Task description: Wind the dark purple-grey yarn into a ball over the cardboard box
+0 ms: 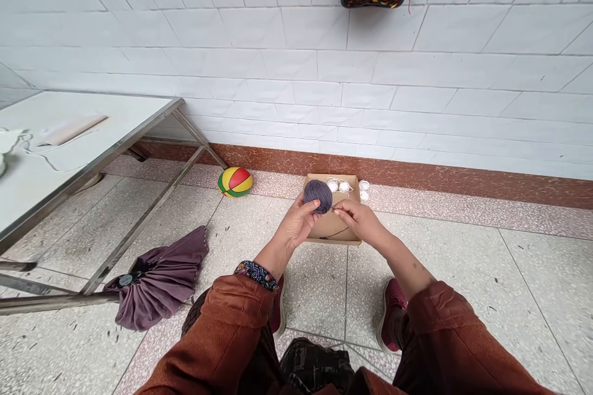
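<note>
Head view shows us the pair of hands at work low over the floor, where we are seeing the left hand (301, 222) cupping a round, grey-purple ball of wound yarn (317, 196), its thumb pressing across the front, presumably because such a round thing would otherwise be slipping or rolling. The right hand (359, 219) is pinching narrowly just beside it, apparently gripping the loose yarn and keeping it apart from the windings. We are finding both hands above a shallow brown cardboard tray (330, 222), whose low walls are probably serving to contain small round things: two small white yarn balls (344, 186) are sitting at its far end, while a dark strand (334, 234) is lying across its near part. More white balls (364, 185) are resting outside, just beside its right edge. Around us, speckled stone floor tiles (440, 271) are meeting a red-brown skirting (269, 157) beneath a white tiled wall (231, 62), where a black plastic mesh basket (365, 2) is hanging. To the left, a white-topped, metal-framed surface (125, 114) is standing, with a red, yellow and green ball (235, 182) and gathered purple cloth (162, 278) lying near its legs.
</note>
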### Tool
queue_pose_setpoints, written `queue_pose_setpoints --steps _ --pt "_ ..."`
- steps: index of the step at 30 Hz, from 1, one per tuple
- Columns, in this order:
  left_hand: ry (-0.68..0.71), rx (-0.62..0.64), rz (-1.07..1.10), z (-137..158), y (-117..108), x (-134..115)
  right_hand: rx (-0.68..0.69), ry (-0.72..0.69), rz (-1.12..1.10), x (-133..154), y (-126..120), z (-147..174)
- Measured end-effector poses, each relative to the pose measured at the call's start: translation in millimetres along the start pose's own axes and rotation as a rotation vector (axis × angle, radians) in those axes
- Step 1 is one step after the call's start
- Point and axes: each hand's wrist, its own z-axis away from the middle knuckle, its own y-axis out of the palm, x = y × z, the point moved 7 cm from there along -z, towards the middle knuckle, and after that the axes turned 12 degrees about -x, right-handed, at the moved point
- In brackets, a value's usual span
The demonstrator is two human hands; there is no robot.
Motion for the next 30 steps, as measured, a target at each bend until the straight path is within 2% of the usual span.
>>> queue_pose_setpoints --steps 5,7,9,11,14,18,22,26,30 --pt "0.082 -0.120 -0.113 -8.3 -12.3 -0.2 0.219 -0.034 -0.114 20.8 8.7 9.9" --pt "0.119 -0.170 -0.215 -9.4 -16.9 1.8 0.231 -0.043 -0.193 31.8 4.4 10.9" --pt "0.145 -0.144 -0.343 -8.3 -15.7 6.0 0.172 -0.051 -0.230 39.2 -5.3 8.4" --pt "0.138 -0.042 -0.450 -4.4 -9.5 13.2 0.076 -0.061 -0.227 41.8 -17.1 3.7" --pt "0.048 0.123 -0.506 5.6 -0.6 26.4 -0.075 -0.046 -0.189 35.5 -31.6 -4.0" --pt "-0.056 0.317 -0.395 22.7 13.2 31.5 -0.200 0.042 -0.159 15.9 -36.0 -10.2" --pt "-0.131 0.386 -0.171 34.2 23.1 24.0 -0.194 0.170 -0.207 -1.4 -25.8 -11.1" --pt "-0.209 0.393 -0.022 36.1 25.3 18.7 -0.125 0.262 -0.238 -6.7 -10.9 -9.1" --pt "-0.209 0.299 0.083 28.1 21.3 15.3 -0.080 0.239 -0.185 -3.1 -2.1 -7.6"
